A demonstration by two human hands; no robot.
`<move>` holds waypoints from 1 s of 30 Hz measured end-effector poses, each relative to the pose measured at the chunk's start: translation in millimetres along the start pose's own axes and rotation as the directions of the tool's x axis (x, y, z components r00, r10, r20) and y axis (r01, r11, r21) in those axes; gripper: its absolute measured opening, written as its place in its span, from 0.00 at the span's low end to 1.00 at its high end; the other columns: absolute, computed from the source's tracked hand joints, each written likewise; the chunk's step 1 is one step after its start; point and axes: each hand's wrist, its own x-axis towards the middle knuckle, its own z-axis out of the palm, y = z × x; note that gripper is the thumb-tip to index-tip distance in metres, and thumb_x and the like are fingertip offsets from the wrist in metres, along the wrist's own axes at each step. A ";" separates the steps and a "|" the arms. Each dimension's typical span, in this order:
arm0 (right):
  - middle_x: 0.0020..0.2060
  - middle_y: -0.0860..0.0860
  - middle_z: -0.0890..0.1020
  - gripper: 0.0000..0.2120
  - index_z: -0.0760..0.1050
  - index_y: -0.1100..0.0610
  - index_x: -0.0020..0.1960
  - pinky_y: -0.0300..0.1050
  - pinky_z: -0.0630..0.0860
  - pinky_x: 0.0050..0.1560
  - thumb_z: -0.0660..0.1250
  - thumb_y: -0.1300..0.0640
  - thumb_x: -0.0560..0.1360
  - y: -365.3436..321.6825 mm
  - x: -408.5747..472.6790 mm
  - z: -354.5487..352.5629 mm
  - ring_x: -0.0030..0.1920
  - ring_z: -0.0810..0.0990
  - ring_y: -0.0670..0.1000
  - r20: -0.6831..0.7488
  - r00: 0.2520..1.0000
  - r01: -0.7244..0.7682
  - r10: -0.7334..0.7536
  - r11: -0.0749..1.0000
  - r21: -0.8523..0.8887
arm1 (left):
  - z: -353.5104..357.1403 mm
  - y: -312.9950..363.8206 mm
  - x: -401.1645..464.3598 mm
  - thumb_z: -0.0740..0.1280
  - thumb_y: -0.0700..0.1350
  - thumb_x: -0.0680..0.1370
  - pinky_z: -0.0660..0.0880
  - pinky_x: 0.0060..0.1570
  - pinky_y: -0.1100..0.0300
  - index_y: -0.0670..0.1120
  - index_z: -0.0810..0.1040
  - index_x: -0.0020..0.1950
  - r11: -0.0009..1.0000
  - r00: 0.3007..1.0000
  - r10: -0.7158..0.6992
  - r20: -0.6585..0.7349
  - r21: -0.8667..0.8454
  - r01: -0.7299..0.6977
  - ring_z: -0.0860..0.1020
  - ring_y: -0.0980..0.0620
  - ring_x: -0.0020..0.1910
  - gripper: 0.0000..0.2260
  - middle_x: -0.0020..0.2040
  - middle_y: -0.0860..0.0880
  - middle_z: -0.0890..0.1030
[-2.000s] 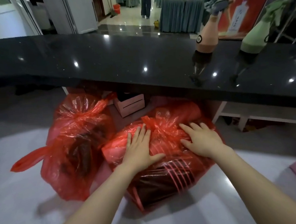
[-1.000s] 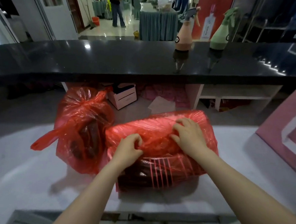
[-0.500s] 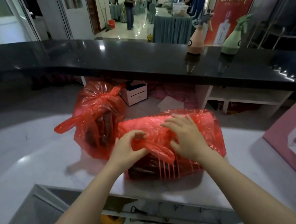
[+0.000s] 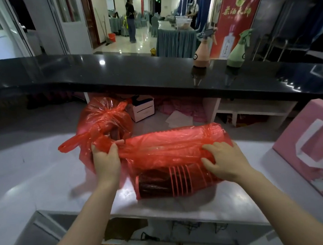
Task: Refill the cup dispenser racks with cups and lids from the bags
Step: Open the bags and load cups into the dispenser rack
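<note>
Altogether two red bags (image 4: 170,150), two hands (image 4: 223,161).

two translucent red bags (image 4: 170,146) on a pale grey counter (image 4: 36,175); dark ribbed cups (image 4: 161,185) inside; glossy black bar top (image 4: 134,76); pink box (image 4: 311,150) with white stripe.

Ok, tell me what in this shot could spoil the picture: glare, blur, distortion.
Head view: ceiling lights glint off the black counter and white worktop; wide-angle lens bows the counter edge; the near red bag and both hands look slightly soft.
</note>
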 end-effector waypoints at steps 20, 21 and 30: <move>0.36 0.40 0.76 0.14 0.68 0.46 0.44 0.54 0.75 0.59 0.73 0.56 0.66 -35.5 -58.2 14.6 0.37 0.76 0.45 -0.197 0.929 0.338 -0.312 0.934 0.115 | 27.5 17.6 -19.5 0.58 0.50 0.81 0.43 0.72 0.39 0.53 0.77 0.60 0.062 0.268 0.187 0.945 0.261 -0.963 0.65 0.52 0.72 0.12 0.62 0.54 0.79; 0.33 0.42 0.77 0.15 0.68 0.47 0.42 0.52 0.78 0.51 0.74 0.56 0.65 -34.3 -62.0 17.8 0.34 0.75 0.47 -0.217 0.934 0.310 -0.282 0.945 0.104 | 28.3 5.4 -17.0 0.55 0.52 0.82 0.38 0.70 0.36 0.53 0.77 0.61 -0.037 0.317 0.048 0.947 0.319 -0.947 0.64 0.52 0.73 0.14 0.62 0.54 0.79; 0.39 0.59 0.81 0.10 0.70 0.55 0.48 0.51 0.68 0.36 0.52 0.54 0.82 -12.2 -78.8 56.2 0.36 0.74 0.61 -0.121 0.838 -0.466 0.532 0.813 0.350 | -27.2 -58.6 -12.4 0.57 0.57 0.79 0.46 0.73 0.45 0.59 0.78 0.56 0.157 0.733 0.021 0.680 0.721 -0.675 0.79 0.56 0.54 0.12 0.50 0.58 0.83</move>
